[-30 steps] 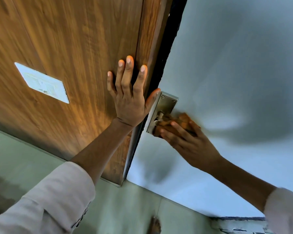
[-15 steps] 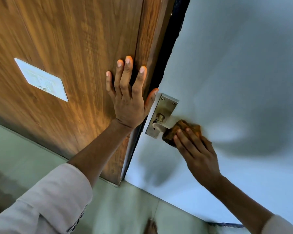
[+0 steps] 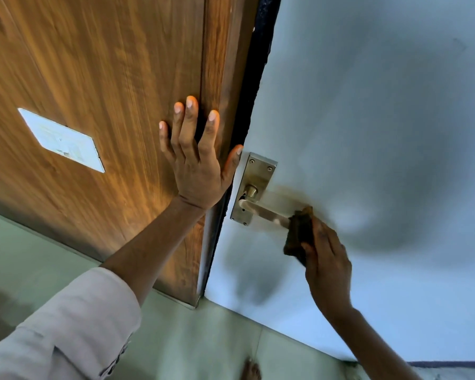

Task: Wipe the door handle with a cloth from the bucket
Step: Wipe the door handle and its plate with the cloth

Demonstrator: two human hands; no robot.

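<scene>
Head view: your right hand [image 3: 327, 259] gripped a dark brown cloth [image 3: 299, 234] at centre right of the frame, pressed against the outer end of the metal door handle [image 3: 263, 212]. Your left hand [image 3: 198, 160] lay flat, fingers spread, holding nothing, on the wooden door [image 3: 93, 64] at centre, thumb beside the handle's backplate [image 3: 255, 174]

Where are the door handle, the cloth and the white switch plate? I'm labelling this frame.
door handle [image 3: 266, 212], head view, middle of the bare lever.
cloth [image 3: 299, 231], head view, dark folded face beside the fingers.
white switch plate [image 3: 62, 141], head view, centre of its face.
</scene>
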